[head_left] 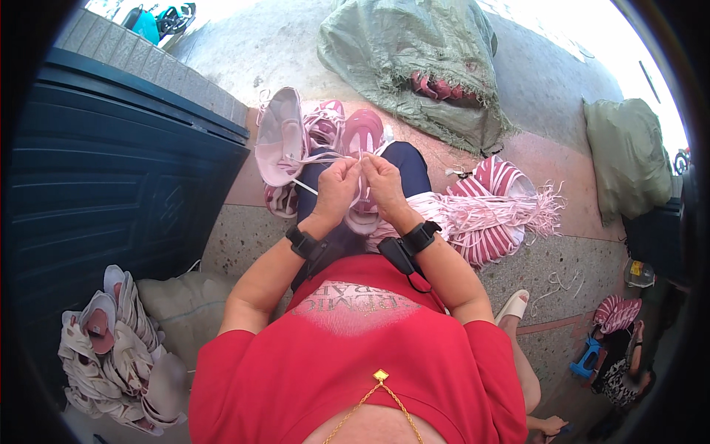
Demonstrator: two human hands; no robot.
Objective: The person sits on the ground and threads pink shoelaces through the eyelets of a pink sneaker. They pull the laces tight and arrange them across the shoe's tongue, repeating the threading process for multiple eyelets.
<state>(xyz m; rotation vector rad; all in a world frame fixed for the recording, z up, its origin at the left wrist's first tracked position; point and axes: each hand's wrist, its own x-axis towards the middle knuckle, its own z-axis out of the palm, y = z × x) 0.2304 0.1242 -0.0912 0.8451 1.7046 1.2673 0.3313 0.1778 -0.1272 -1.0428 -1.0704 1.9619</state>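
Note:
My left hand (337,191) and my right hand (384,186) meet over my lap, fingertips pinched close together on a thin pale shoelace (362,158). Under them lies a pink and white shoe upper (362,132), its far end showing beyond my fingers. Left of it, a pale shoe upper (279,140) with loose laces rests by my knee, and another pink laced upper (324,124) sits between the two. Across my right thigh spreads a thick bundle of pale pink laces (481,218). My fingers hide exactly how the lace runs through the upper.
Pink-striped uppers (503,177) lie under the bundle's far end. Large green woven sacks (414,59) stand ahead and at far right (629,152). A dark blue metal door (126,148) flanks my left. Pale uppers (111,355) are heaped behind left. Another person (625,381) is at lower right.

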